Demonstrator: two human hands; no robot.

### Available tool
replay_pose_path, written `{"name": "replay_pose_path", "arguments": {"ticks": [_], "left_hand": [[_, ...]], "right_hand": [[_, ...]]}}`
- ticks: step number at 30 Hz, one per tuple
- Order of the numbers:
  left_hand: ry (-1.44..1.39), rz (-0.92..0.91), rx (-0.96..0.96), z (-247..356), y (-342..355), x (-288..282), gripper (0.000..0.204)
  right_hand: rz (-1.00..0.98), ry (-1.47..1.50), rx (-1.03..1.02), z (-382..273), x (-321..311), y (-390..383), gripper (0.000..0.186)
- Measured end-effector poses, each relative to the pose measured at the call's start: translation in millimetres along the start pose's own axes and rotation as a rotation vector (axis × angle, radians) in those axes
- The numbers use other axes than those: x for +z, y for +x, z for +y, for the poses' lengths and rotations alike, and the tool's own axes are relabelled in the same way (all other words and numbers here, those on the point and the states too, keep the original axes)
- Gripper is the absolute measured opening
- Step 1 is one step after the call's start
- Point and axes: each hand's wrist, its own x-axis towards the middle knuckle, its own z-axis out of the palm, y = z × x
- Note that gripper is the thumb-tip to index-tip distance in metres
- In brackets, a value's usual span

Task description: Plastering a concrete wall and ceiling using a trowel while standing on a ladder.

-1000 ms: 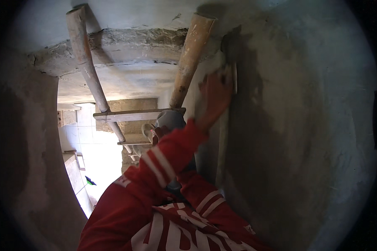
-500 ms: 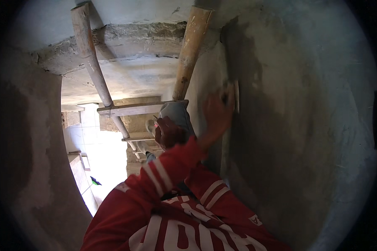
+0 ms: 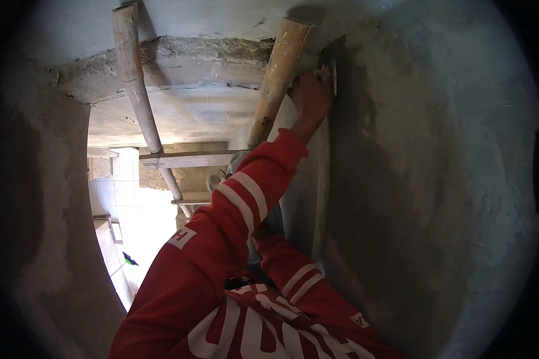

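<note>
My left arm, in a red sleeve with white stripes, reaches up and across to the right-hand wall. My left hand point(image 3: 313, 96) is closed around a plastering trowel point(image 3: 333, 79), seen nearly edge-on. Its pale thin blade lies against the grey plastered wall point(image 3: 401, 155), close to the corner beside the ladder's right pole. My right forearm passes beneath the left one. Only a bit of wrist shows of my right hand point(image 3: 262, 231); its fingers are hidden behind the left sleeve.
A wooden ladder has a left pole point(image 3: 132, 66), a right pole point(image 3: 278, 78) and a crosspiece point(image 3: 188, 160). My grey-clad leg stands at its rungs. Far below lies a bright tiled floor point(image 3: 156, 221) with a small green-and-black object point(image 3: 129, 258). Another rough wall point(image 3: 48, 197) rises on the left.
My left hand has moved up along the wall with the trowel, toward the top corner. The left forearm now covers my right hand, whose closed fingers showed near the rung before.
</note>
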Motion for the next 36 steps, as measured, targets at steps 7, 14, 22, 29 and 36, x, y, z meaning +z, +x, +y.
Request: {"name": "replay_pose_path", "arguments": {"ticks": [7, 14, 22, 29, 36], "left_hand": [[-0.029, 0.121, 0.187, -29, -104, 4, 0.044], [-0.006, 0.069, -0.025, 30, -21, 6, 0.036], [-0.133, 0.101, 0.034, -8, -93, -3, 0.034], [0.001, 0.16, 0.075, 0, -30, 4, 0.029], [-0.177, 0.036, -0.005, -8, -100, -4, 0.032]], "right_hand": [[-0.423, -0.018, 0.261, -3, -33, 32, 0.036], [-0.162, 0.881, 0.408, 56, 40, -59, 0.037], [-0.344, 0.058, 0.258, 7, -16, 24, 0.028], [-0.035, 0.147, 0.062, 0, -2, 19, 0.022], [-0.112, 0.139, 0.152, -6, -26, 36, 0.022]]}}
